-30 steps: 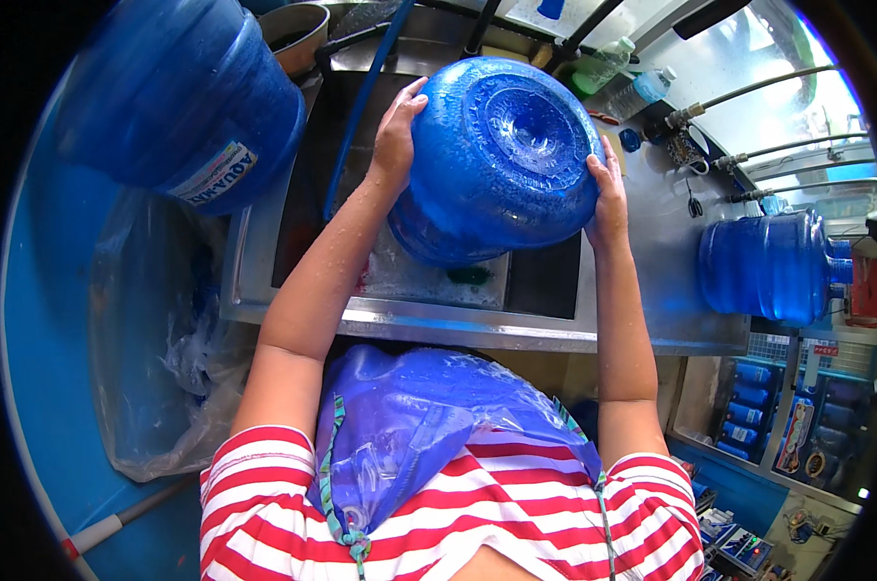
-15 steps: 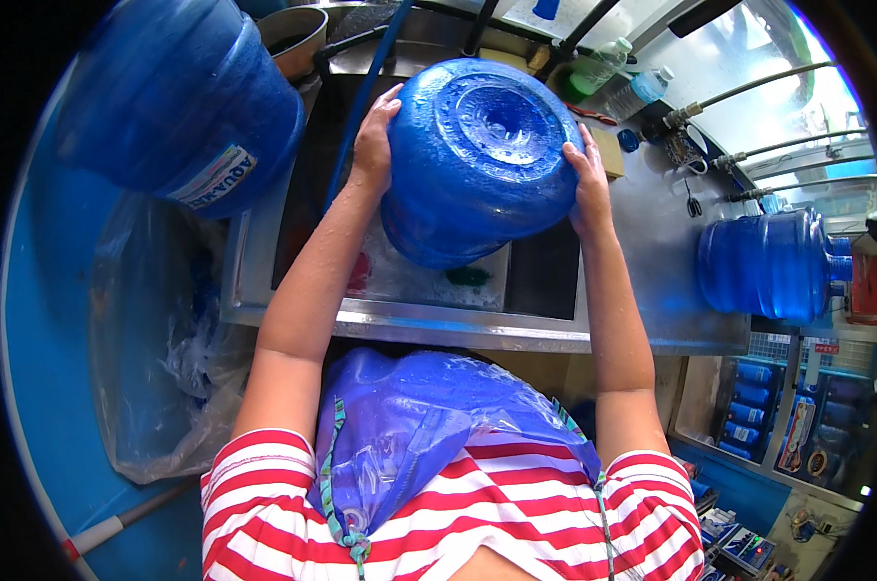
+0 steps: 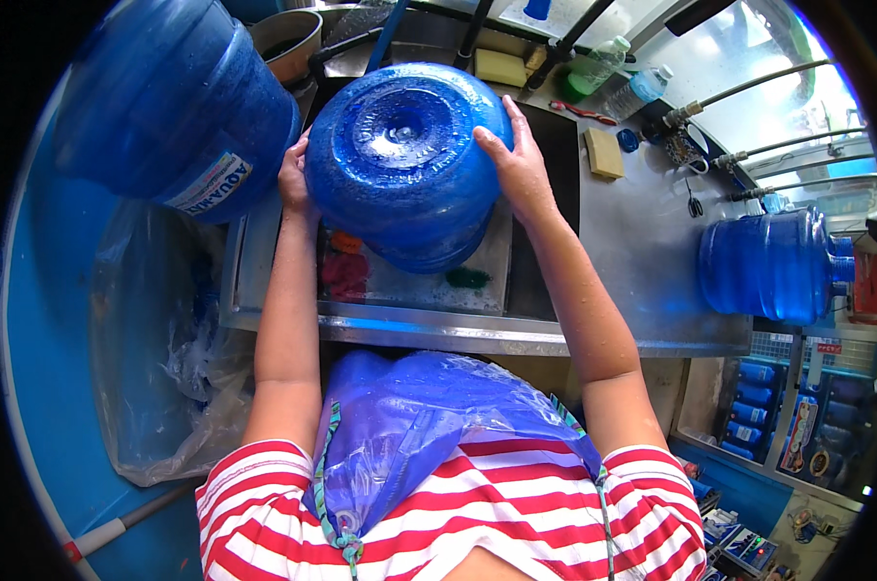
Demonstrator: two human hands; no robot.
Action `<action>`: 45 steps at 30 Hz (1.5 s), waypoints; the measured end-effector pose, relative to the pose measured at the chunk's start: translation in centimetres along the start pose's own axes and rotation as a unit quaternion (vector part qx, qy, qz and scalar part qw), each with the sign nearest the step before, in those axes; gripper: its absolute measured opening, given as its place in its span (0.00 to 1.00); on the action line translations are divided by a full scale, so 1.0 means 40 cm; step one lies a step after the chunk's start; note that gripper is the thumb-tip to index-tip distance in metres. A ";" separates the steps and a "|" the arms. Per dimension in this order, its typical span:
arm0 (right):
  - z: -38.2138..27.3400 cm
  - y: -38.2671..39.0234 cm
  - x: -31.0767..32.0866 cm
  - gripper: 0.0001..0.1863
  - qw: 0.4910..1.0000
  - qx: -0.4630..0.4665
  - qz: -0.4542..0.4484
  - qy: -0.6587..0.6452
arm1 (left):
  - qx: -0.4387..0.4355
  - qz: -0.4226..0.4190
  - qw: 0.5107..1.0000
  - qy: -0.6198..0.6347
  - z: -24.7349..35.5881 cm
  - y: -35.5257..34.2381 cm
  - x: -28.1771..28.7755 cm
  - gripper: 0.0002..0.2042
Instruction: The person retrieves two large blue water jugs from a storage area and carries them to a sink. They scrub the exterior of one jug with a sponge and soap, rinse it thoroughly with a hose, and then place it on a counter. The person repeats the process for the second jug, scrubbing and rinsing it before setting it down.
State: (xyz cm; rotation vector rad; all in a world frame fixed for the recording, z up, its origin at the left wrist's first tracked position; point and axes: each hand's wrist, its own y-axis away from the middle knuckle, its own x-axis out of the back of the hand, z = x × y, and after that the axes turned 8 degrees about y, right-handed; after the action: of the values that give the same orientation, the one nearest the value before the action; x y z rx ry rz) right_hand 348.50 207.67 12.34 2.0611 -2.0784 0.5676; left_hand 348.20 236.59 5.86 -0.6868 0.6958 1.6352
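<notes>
Between my two hands is a large blue water jug (image 3: 409,145), wet and turned bottom-up over the steel sink (image 3: 448,324). Its dimpled base faces up toward me, and its neck is hidden beneath. My left hand (image 3: 296,174) grips the jug's left side, most of its fingers hidden behind the curve. On the right side my right hand (image 3: 518,160) presses with thumb and fingers spread over the wall. Below the jug, a pink scrubbing pad (image 3: 344,276), an orange piece (image 3: 345,242) and a dark green pad (image 3: 468,278) lie in the sink.
Another blue jug (image 3: 182,111) stands at the left above a clear plastic bag (image 3: 153,387). On the steel counter (image 3: 642,261) sit sponges (image 3: 604,153), red-handled pliers (image 3: 584,113), a bottle of green liquid (image 3: 593,73) and scissors (image 3: 694,204). A jug (image 3: 768,266) lies sideways at right.
Both hands have carried the jug leftward and tipped it a little, so it hangs over the left part of the sink. The yellow sponges behind it now show more fully.
</notes>
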 end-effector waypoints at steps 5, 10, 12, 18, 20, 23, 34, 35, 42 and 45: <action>-0.002 -0.002 0.134 0.40 0.993 -0.082 -0.045 -0.073 | -0.026 -0.063 0.993 -0.093 -0.043 0.053 -0.101 0.26; 0.072 0.035 0.326 0.32 0.985 -0.162 -0.032 0.047 | -0.001 -0.178 0.965 -0.193 -0.134 0.246 -0.212 0.26; 0.110 0.057 0.369 0.31 0.977 -0.164 0.008 0.133 | 0.028 -0.221 0.934 -0.280 -0.132 0.333 -0.239 0.30; 0.139 0.056 0.397 0.30 0.953 0.010 -0.026 0.302 | 0.042 -0.318 0.829 -0.458 -0.084 0.362 -0.286 0.25; 0.094 0.035 0.381 0.28 0.952 0.061 -0.082 0.287 | 0.061 -0.323 0.861 -0.388 -0.101 0.278 -0.300 0.17; 0.035 -0.009 0.338 0.30 0.922 0.177 -0.175 0.297 | -0.124 -0.235 0.873 -0.409 -0.179 0.121 -0.372 0.13; -0.150 0.089 0.185 0.18 0.725 0.462 -0.430 0.277 | 0.222 -0.420 0.842 -0.254 -0.370 -0.005 -0.367 0.25; -0.159 0.089 0.201 0.18 0.777 0.440 -0.358 0.272 | 0.076 -0.451 0.828 -0.324 -0.364 0.023 -0.304 0.28; -0.109 0.081 0.214 0.23 0.814 0.246 -0.221 0.478 | -0.088 -0.330 0.822 -0.456 -0.179 0.394 -0.218 0.28; -0.155 0.138 0.170 0.18 0.749 0.347 -0.287 0.486 | -0.184 -0.301 0.841 -0.411 -0.155 0.249 -0.236 0.14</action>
State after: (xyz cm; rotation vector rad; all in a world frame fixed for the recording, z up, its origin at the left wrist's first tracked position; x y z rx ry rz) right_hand 341.85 203.57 19.71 1.8068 -0.6055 1.9310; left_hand 340.27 224.39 9.73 -0.3383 -0.4452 1.2785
